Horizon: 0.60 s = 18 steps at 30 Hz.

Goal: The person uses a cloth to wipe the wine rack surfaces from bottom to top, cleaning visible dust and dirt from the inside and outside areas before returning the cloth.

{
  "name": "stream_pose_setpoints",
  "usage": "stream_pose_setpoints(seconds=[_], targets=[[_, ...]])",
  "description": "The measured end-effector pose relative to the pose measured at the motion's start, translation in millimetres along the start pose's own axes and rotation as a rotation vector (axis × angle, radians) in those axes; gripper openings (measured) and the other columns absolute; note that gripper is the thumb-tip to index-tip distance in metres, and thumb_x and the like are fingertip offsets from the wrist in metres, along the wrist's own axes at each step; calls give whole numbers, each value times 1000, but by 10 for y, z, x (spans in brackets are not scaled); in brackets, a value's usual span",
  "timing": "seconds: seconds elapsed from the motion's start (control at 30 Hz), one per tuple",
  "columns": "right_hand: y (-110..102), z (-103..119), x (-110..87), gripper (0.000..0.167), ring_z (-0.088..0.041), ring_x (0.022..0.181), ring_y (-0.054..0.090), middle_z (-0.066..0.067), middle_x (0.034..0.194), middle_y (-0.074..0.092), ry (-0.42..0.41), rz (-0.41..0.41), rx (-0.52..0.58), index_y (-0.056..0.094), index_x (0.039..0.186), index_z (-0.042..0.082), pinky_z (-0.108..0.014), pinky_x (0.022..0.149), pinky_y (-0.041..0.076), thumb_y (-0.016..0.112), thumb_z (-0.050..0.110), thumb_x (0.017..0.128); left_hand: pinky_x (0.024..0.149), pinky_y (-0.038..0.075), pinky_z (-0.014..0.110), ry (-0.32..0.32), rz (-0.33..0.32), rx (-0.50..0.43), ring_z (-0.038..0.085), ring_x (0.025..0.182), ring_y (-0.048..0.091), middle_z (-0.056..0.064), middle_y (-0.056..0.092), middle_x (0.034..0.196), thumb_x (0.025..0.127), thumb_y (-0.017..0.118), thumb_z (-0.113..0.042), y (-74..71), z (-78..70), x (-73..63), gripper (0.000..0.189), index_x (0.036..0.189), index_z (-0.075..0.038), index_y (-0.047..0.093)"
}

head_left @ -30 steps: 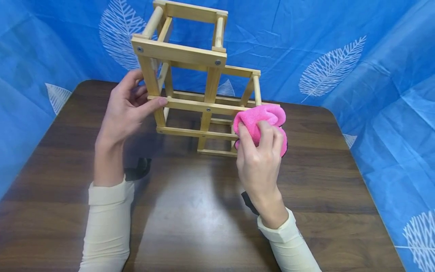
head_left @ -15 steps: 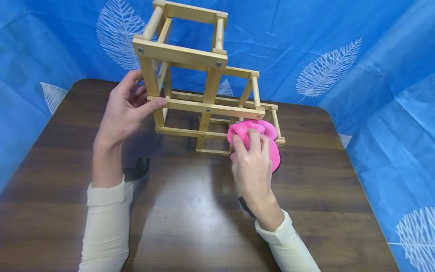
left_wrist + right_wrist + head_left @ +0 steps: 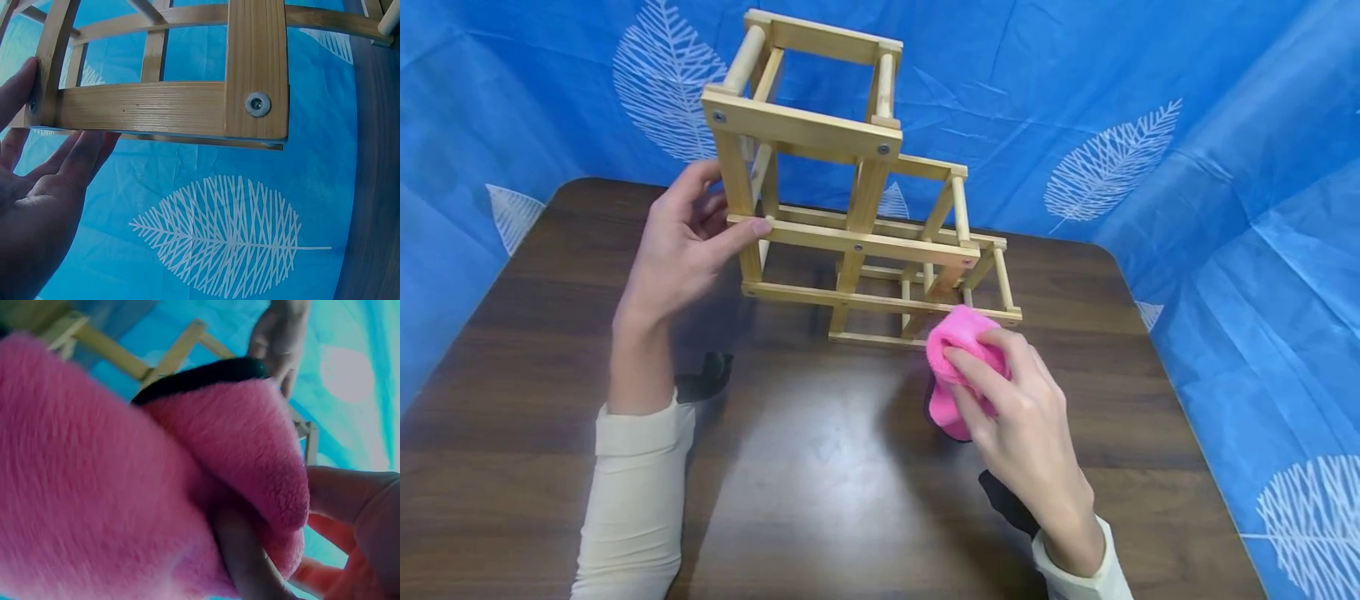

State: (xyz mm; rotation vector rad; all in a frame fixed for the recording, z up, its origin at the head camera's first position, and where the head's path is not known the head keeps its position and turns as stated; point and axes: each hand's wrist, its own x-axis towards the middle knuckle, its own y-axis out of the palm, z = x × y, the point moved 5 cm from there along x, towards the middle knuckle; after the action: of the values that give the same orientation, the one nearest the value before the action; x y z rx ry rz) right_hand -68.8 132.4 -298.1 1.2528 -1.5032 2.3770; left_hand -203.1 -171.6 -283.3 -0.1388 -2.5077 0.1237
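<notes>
A stepped wooden rack [image 3: 801, 235] of slats and round dowels stands at the back of the table, its tallest part on the left. My left hand [image 3: 681, 229] grips its left upright, thumb on the front slat and fingers behind. The left wrist view shows the same hand [image 3: 47, 181] at the rack's side frame [image 3: 144, 107]. My right hand [image 3: 1026, 417] pinches a bunched pink cloth [image 3: 951, 408], in front of the rack's lower right end. Up close, the cloth [image 3: 94, 475] is fluffy with a black edge, and the right fingers [image 3: 244, 556] press into its folds.
The dark wood table [image 3: 820, 517] has rounded back corners. A blue curtain [image 3: 1000, 100] with white leaf prints hangs behind it and along both sides. Black straps [image 3: 703, 377] show beside both wrists.
My right hand has drawn the pink cloth off the rack's right slats, down and toward me, uncovering that end. My left hand keeps its grip; the rack has shifted only slightly.
</notes>
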Motion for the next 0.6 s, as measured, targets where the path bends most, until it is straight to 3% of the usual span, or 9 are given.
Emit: stream_pose_setpoints(seconds=[0.13,0.23,0.37,0.6], targets=[[-62,-63,-168,45,-35,92,59,-21,109,60,-17,52,-23,76,108,5,-49,70,56,88,-1,66,94,51,29,-5,-10,-9,24,112,63,20,56,126,84,72,9,-1,0,-3,57,137,-2,52],[5,-85,-236,42,-34,89,59,-19,108,60,-14,149,-52,76,109,6,-47,70,56,88,3,69,96,50,31,-16,-23,2,24,114,62,19,56,126,84,72,9,-24,-10,1,57,136,-3,53],[259,-114,-294,32,-30,85,57,-14,104,58,12,308,-105,75,109,10,-42,69,54,84,10,78,98,49,32,-33,-27,11,26,118,60,19,55,129,84,72,9,-34,-5,-10,57,136,-4,53],[734,-219,-283,18,-28,78,58,-12,95,58,63,467,-258,72,99,13,-40,49,51,80,17,83,97,50,29,-17,-15,-43,25,117,60,20,54,129,84,72,9,30,-12,-9,57,136,-4,53]])
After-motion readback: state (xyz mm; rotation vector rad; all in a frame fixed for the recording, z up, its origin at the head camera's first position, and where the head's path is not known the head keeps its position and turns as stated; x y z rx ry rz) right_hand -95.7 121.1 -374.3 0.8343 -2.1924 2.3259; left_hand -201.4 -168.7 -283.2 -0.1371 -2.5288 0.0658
